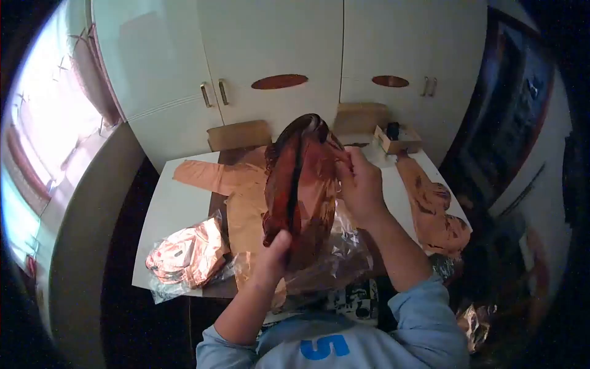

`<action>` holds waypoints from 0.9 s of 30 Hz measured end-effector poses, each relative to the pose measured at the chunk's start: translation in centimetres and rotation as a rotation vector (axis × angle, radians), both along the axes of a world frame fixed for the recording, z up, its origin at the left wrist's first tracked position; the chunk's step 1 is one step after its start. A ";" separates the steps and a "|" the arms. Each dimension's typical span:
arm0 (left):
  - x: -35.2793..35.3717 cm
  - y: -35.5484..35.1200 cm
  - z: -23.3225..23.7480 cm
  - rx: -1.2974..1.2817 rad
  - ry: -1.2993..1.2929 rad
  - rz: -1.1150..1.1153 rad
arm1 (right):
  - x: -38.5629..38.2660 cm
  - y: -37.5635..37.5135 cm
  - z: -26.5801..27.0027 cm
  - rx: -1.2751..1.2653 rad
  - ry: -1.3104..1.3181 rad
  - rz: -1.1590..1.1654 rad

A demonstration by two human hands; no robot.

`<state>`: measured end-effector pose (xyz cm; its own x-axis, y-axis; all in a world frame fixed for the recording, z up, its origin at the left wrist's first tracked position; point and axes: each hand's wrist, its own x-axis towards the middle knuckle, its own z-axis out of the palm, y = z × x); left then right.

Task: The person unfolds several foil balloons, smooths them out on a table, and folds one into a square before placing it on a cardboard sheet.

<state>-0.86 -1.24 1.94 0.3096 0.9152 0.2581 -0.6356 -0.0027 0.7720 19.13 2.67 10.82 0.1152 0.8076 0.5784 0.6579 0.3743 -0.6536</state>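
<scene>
A dark red, glossy folded item (283,184) with a black strip down its middle is held up above the table. My left hand (275,261) grips its lower left edge, thumb on top. On its upper right side, my right hand (361,184) is closed around the edge. Beneath it an orange-tan garment (244,212) lies spread, one sleeve reaching left. Clear crinkled plastic (341,261) lies under and beside the held item, near the table's front edge.
A shiny copper-coloured bundle in clear plastic (187,255) sits on the white table (163,212) at left. An orange-brown patterned piece (430,206) lies at right. Behind are a small box (399,142), cardboard pieces (239,134) and white cabinets (276,49).
</scene>
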 end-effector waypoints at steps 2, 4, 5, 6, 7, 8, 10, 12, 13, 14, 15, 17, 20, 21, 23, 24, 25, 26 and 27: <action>0.3 -0.1 2.8 -0.091 -0.052 0.053 | 0.7 0.1 0.2 0.045 -0.014 0.021; 0.2 -0.2 4.5 -0.206 -0.078 0.101 | 1.0 -0.3 0.3 0.093 0.001 0.044; -0.2 0.0 4.4 -0.130 -0.004 0.081 | 1.1 -0.5 0.4 0.112 0.016 0.063; -0.8 0.4 4.2 -0.056 0.068 0.062 | 1.4 -0.7 0.5 0.128 0.029 0.082; -1.1 0.6 4.2 0.020 0.141 0.043 | 1.5 -0.9 0.7 0.147 0.043 0.101; -0.9 0.5 4.6 0.141 0.166 0.125 | 1.7 -1.2 0.9 0.152 0.019 0.095; -0.2 0.0 5.9 0.383 0.220 0.287 | 2.1 -1.7 1.3 0.162 -0.026 0.082; -0.4 0.2 5.8 0.266 0.224 0.243 | 2.3 -1.7 1.2 0.208 -0.034 0.118; -0.6 0.3 5.7 0.207 0.225 0.221 | 2.4 -1.7 1.2 0.230 -0.038 0.136; -1.0 0.7 6.0 0.106 0.216 0.149 | 2.5 -1.8 1.2 0.236 -0.056 0.123; -1.5 1.3 6.4 0.007 0.206 0.078 | 2.5 -1.9 1.3 0.244 -0.073 0.112; -2.2 1.9 6.3 -0.076 0.218 0.004 | 2.5 -2.1 1.2 0.217 -0.078 0.101; -2.6 2.5 5.4 -0.001 0.383 0.005 | 2.7 -2.3 0.8 0.130 -0.053 0.113; -2.8 2.3 5.4 0.043 0.502 0.015 | 2.9 -2.3 0.6 0.116 -0.050 0.126; -2.6 1.9 5.6 0.076 0.611 0.051 | 3.1 -2.2 0.3 0.116 -0.048 0.141; -2.1 1.7 6.1 0.066 0.600 0.079 | 3.1 -2.1 0.1 0.133 -0.049 0.143; -1.8 1.7 6.4 0.063 0.585 0.108 | 3.1 -2.0 0.0 0.155 -0.054 0.145; -1.8 1.8 6.2 0.083 0.594 0.109 | 3.1 -2.0 0.0 0.151 -0.048 0.146; -1.9 2.1 5.9 0.103 0.603 0.110 | 3.1 -2.0 -0.1 0.146 -0.041 0.147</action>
<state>-2.73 0.91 7.84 0.3335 0.9298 0.1557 -0.0797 -0.1368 0.9874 22.22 0.69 10.74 -0.0241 0.7211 0.6924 0.6140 0.5572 -0.5590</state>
